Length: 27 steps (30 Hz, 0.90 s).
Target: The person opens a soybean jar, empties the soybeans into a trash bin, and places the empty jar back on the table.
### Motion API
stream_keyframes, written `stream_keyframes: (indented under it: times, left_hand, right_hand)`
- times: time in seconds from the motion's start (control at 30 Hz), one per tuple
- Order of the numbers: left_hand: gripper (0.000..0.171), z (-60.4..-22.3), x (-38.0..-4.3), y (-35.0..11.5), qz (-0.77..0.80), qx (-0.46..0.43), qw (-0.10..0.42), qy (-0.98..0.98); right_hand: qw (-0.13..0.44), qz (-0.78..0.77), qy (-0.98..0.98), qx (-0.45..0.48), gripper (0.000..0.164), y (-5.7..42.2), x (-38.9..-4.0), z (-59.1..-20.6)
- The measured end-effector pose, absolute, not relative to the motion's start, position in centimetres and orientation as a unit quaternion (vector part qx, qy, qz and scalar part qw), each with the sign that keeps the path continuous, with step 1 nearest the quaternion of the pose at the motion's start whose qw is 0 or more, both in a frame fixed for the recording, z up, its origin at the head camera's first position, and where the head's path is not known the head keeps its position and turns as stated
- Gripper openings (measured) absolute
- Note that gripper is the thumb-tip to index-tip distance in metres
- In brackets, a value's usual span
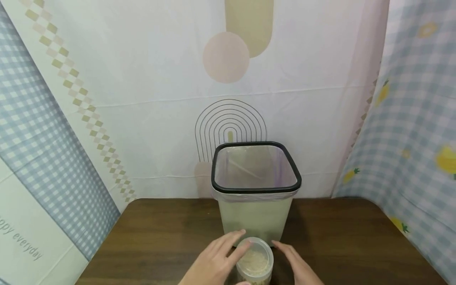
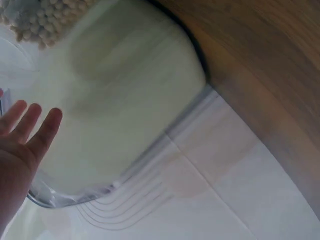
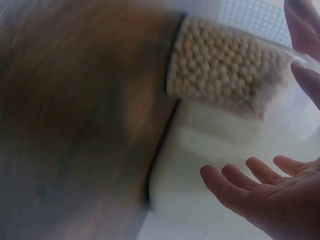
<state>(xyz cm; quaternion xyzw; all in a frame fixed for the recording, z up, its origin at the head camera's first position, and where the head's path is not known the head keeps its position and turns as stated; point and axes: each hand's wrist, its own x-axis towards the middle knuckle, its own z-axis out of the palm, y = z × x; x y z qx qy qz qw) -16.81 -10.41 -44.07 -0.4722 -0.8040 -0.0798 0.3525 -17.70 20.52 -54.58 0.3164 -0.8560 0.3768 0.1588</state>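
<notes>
A clear round jar (image 1: 255, 261) with a translucent lid stands close before the bin, packed with pale beige, bean-like balls (image 3: 225, 65). My left hand (image 1: 213, 259) is at its left side, fingers spread and extended, one overlapping the lid's rim in the head view. On the jar's other side, my right hand (image 1: 297, 263) stands a little apart, its fingers extended and nothing held. In the right wrist view, my right hand's fingers (image 3: 235, 187) are spread in front of the bin wall.
Behind the jar rises a pale square bin (image 1: 254, 211) with a black rim and a clear liner. Both stand on a dark brown wooden table (image 1: 160, 241). A white patterned cloth (image 1: 149, 118) hangs behind, and blue checked cloth (image 1: 417, 118) hangs at the right.
</notes>
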Motion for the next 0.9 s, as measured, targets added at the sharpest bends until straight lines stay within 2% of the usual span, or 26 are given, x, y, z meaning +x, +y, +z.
stream_keyframes:
  times: [0.1, 0.2, 0.3, 0.37, 0.47, 0.6, 0.67, 0.7, 0.9]
  left_hand:
    - [0.069, -44.2, -16.7, -9.8, -0.079, -0.483, 0.329, -0.808]
    - [0.067, -44.1, -16.9, -9.4, -0.060, -0.500, 0.312, -0.805]
    - [0.065, -43.8, -17.3, -9.2, -0.036, -0.522, 0.306, -0.796]
    - [0.066, -43.7, -17.5, -9.0, -0.032, -0.533, 0.289, -0.795]
    - [0.069, -43.3, -17.9, -8.9, -0.035, -0.547, 0.259, -0.795]
    - [0.072, -42.8, -18.1, -9.0, -0.032, -0.559, 0.221, -0.799]
    - [0.070, -42.7, -18.1, -9.0, -0.030, -0.559, 0.209, -0.802]
    - [0.069, -42.7, -18.1, -9.0, -0.029, -0.558, 0.205, -0.804]
    - [0.061, -42.7, -18.0, -8.7, -0.040, -0.540, 0.223, -0.811]
  right_hand:
    - [0.117, 0.412, -0.834, 0.347, 0.105, 19.8, -18.3, -55.7]
    - [0.054, 0.483, -0.803, 0.344, 0.096, 18.2, -17.2, -53.7]
    - [0.019, 0.531, -0.775, 0.341, 0.090, 16.8, -16.5, -52.0]
    - [0.023, 0.535, -0.769, 0.349, 0.089, 16.3, -16.5, -51.8]
    - [0.058, 0.512, -0.771, 0.373, 0.094, 16.0, -17.2, -52.8]
    - [0.042, 0.536, -0.757, 0.371, 0.099, 16.1, -18.3, -55.1]
    - [0.016, 0.550, -0.759, 0.348, 0.102, 16.4, -19.1, -56.9]
    - [-0.003, 0.560, -0.760, 0.330, 0.103, 16.5, -19.3, -57.5]
    - [0.009, 0.554, -0.774, 0.307, 0.099, 16.1, -18.8, -56.3]
